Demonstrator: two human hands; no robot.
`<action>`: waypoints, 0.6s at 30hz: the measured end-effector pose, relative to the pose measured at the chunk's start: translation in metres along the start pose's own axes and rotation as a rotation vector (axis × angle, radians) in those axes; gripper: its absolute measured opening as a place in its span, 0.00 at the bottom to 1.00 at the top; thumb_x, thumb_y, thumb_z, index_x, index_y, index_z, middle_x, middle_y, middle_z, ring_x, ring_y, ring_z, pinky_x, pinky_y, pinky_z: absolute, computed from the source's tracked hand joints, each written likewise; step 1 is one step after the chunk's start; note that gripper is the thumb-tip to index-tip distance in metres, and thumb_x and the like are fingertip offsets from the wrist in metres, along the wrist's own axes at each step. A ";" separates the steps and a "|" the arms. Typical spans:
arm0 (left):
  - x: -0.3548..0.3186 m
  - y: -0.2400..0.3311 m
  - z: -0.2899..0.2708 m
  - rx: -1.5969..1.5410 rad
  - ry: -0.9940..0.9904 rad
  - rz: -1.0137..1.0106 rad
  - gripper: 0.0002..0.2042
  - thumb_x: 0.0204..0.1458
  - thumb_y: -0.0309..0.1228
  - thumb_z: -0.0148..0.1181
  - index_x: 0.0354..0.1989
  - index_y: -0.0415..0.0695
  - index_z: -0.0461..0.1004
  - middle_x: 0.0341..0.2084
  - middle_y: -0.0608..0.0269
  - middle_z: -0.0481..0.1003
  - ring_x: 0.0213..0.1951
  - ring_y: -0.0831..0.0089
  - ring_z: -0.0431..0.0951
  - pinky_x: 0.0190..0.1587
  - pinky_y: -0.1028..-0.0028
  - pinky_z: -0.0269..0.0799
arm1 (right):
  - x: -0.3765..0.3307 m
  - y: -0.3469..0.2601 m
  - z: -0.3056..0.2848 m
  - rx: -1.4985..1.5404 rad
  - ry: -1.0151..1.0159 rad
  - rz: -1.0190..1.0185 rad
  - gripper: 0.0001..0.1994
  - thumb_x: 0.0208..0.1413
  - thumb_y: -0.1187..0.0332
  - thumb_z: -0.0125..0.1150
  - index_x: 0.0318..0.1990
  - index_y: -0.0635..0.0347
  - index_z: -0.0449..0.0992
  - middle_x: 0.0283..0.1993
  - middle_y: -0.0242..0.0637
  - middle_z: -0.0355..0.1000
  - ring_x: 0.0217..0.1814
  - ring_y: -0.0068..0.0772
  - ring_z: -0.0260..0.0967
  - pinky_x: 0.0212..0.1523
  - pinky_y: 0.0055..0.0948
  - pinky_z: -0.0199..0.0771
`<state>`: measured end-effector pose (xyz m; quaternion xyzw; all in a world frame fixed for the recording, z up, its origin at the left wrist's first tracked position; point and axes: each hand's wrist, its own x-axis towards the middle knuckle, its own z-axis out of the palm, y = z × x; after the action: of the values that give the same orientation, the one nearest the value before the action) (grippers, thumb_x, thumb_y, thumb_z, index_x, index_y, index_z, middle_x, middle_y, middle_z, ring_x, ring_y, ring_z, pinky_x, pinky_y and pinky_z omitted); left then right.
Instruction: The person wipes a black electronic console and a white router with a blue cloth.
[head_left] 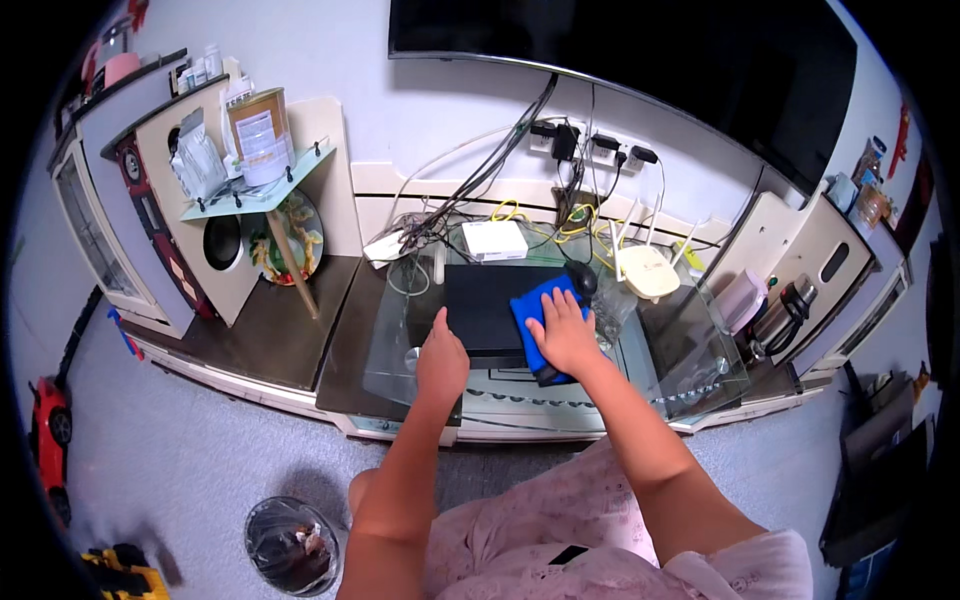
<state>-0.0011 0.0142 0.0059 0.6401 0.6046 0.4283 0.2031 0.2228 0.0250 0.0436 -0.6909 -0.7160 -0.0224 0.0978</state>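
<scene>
A flat black box (485, 310), like a set-top device, lies on the glass top (390, 345) of a low TV stand. My left hand (441, 362) is at the box's near left corner, thumb up along its side; it grips that edge, though the box partly hides the fingers. On the box's right side, my right hand (563, 335) presses a folded blue cloth (535, 315) with dark edging, its fingers spread over it. A rounded black object (582, 277) stands just beyond the cloth.
A white router (650, 272) with antennas, a white box (494, 240) and tangled cables (480, 190) sit behind. Above hangs a television (640, 60). A thermos (785, 318) stands right; a tin (260, 135) rests on the left glass shelf. A lined bin (292, 548) is on the floor.
</scene>
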 end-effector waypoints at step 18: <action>0.009 0.004 0.016 0.116 0.014 0.056 0.24 0.60 0.25 0.48 0.66 0.34 0.58 0.64 0.42 0.64 0.62 0.47 0.68 0.65 0.59 0.64 | 0.113 0.024 0.013 0.089 0.020 0.068 0.37 0.65 0.39 0.41 0.71 0.57 0.59 0.77 0.47 0.49 0.78 0.53 0.45 0.73 0.49 0.53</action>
<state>0.0135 0.0264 0.0029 0.6645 0.6117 0.4024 0.1494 0.2419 0.1398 0.0478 -0.7094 -0.6914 0.0058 0.1366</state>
